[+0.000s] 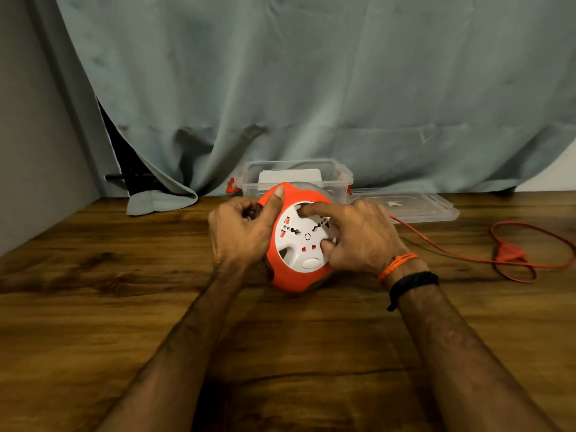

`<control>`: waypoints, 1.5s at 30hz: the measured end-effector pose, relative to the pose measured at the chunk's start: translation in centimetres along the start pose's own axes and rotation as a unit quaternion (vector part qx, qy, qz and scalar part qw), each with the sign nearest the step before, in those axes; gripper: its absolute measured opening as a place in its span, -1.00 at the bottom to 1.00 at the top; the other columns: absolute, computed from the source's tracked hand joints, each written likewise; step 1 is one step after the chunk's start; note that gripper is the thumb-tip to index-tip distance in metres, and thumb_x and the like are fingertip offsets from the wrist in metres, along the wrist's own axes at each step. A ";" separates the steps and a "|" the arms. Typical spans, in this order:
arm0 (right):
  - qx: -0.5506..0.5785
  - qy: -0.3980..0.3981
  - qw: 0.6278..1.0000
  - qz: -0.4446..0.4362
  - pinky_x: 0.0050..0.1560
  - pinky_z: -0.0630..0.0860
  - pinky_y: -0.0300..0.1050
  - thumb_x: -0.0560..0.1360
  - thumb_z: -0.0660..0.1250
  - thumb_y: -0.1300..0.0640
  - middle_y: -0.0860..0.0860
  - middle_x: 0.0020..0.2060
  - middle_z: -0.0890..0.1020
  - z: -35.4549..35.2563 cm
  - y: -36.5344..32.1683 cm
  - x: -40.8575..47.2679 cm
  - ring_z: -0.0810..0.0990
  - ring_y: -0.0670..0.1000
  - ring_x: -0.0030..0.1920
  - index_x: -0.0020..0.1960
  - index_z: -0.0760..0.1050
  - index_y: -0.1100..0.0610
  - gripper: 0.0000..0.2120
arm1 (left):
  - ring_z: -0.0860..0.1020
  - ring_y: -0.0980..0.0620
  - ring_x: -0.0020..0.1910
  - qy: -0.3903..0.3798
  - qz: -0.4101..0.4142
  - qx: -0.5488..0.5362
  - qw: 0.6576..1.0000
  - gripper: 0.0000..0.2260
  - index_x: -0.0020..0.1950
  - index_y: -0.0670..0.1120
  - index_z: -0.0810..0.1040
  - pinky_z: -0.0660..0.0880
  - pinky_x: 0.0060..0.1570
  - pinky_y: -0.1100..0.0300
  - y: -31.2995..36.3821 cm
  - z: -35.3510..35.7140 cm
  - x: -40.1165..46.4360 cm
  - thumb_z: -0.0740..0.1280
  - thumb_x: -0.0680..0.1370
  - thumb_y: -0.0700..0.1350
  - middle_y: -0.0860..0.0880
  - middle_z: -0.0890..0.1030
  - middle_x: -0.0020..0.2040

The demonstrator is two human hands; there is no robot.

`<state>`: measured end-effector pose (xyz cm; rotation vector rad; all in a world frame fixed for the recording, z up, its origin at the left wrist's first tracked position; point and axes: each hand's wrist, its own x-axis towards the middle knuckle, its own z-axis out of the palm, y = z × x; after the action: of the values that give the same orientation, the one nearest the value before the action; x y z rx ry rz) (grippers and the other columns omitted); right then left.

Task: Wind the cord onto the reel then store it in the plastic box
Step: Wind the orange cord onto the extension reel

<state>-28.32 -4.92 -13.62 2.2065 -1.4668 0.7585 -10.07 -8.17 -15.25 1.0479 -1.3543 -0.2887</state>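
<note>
Head view: one orange cord reel [297,277] stands tilted on its edge on the wooden bench [124,307], white socket face [304,236] turned up toward the person. The left hand [240,232] grips the rim, thumb laid over the top, probably to keep the housing steady. The right hand [358,236] has its forefinger and thumb hooked into recesses of the white face, seemingly to turn it and draw cord in. One orange cord [452,255] trails right, looped around its plug [511,253], so winding is not finished. One clear plastic box [296,177] waits open just behind the reel, and one lid [414,207] lies beside it.
</note>
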 end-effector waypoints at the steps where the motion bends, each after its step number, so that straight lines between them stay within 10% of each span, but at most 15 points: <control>1: -0.006 0.001 1.000 0.001 -0.10 0.41 -0.08 0.25 0.36 -0.05 0.01 -0.23 0.66 -0.1 0.0 0.0 0.59 0.14 -0.13 0.27 0.43 -0.25 -0.42 | 0.47 0.01 -0.50 0.002 -0.002 -0.002 1.000 -0.45 -0.44 -0.14 0.55 0.46 -0.42 0.10 -0.1 0.0 0.0 0.36 0.42 0.34 -0.04 0.55 -0.51; 4: -0.009 0.010 0.999 0.035 -0.02 0.41 -0.05 0.18 0.41 -0.24 0.00 -0.12 0.68 -0.3 0.2 -0.2 0.60 0.14 -0.03 0.23 0.48 -0.20 -0.39 | 0.41 0.17 -0.53 0.021 -0.019 -0.021 0.999 -0.48 -0.48 -0.07 0.54 0.41 -0.43 0.23 0.0 0.0 0.0 0.36 0.41 0.34 0.05 0.53 -0.55; 10: -0.018 0.086 0.982 0.167 -0.25 0.32 -0.14 0.09 0.12 -0.61 0.03 -0.38 0.60 1.3 -2.9 0.4 0.60 0.12 -0.25 -0.35 0.48 0.08 -0.27 | 0.61 -0.16 -0.29 0.104 -0.050 -0.020 0.993 -0.51 -0.34 -0.20 0.63 0.56 -0.15 0.01 0.3 0.0 0.1 0.40 0.51 0.21 -0.13 0.63 -0.41; 16: -0.007 0.077 0.982 0.171 -0.26 0.34 -0.15 0.10 0.06 -0.64 0.03 -0.37 0.59 1.4 -2.8 0.3 0.58 0.10 -0.25 -0.34 0.50 0.09 -0.21 | 0.54 0.08 -0.41 0.091 -0.050 -0.018 0.994 -0.55 -0.39 -0.13 0.60 0.49 -0.26 0.24 0.5 0.1 -0.2 0.41 0.52 0.19 -0.05 0.61 -0.44; 20: 0.043 0.066 0.987 0.139 -0.31 0.45 -0.17 0.15 0.15 -0.62 -0.11 -0.48 0.55 0.3 -1.9 0.4 0.55 -0.05 -0.36 -0.39 0.53 0.02 -0.31 | 0.65 -0.11 -0.24 0.080 -0.072 -0.019 0.994 -0.57 -0.35 -0.11 0.63 0.60 -0.14 0.05 0.4 -0.1 0.1 0.40 0.52 0.21 -0.04 0.65 -0.39; 25: 0.100 0.065 0.992 0.043 -0.17 0.55 -0.06 0.31 0.43 -0.19 -0.25 -0.52 0.31 -1.2 -0.8 0.0 0.44 -0.08 -0.39 -0.13 0.55 -0.04 -0.73 | 0.66 -0.01 -0.28 0.063 -0.078 -0.015 0.995 -0.61 -0.36 -0.03 0.61 0.59 -0.20 0.12 0.3 -0.3 0.2 0.40 0.50 0.24 0.07 0.64 -0.40; 30: 0.078 0.015 0.997 0.012 -0.13 0.52 -0.08 0.29 0.38 0.09 -0.18 -0.57 0.26 -1.4 -0.8 0.0 0.40 -0.03 -0.39 0.22 0.46 -0.09 -0.50 | 0.68 0.00 -0.27 0.028 -0.087 -0.027 0.995 -0.64 -0.36 0.03 0.62 0.66 -0.14 0.00 0.5 -0.3 -0.1 0.41 0.47 0.26 0.10 0.66 -0.39; 45: 0.012 -0.022 0.999 0.032 0.01 0.45 -0.03 0.27 0.39 -0.02 -0.02 -0.12 0.67 -0.3 -0.2 0.0 0.59 0.09 -0.07 0.29 0.42 -0.24 -0.41 | 0.66 0.05 -0.36 0.005 -0.050 -0.039 0.998 -0.57 -0.31 0.01 0.68 0.64 -0.26 0.05 0.4 -0.2 -0.3 0.35 0.37 0.37 0.05 0.68 -0.40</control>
<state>-28.17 -4.68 -13.37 2.2177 -1.5639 0.7565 -10.11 -7.65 -15.10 1.0523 -1.2739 -0.4084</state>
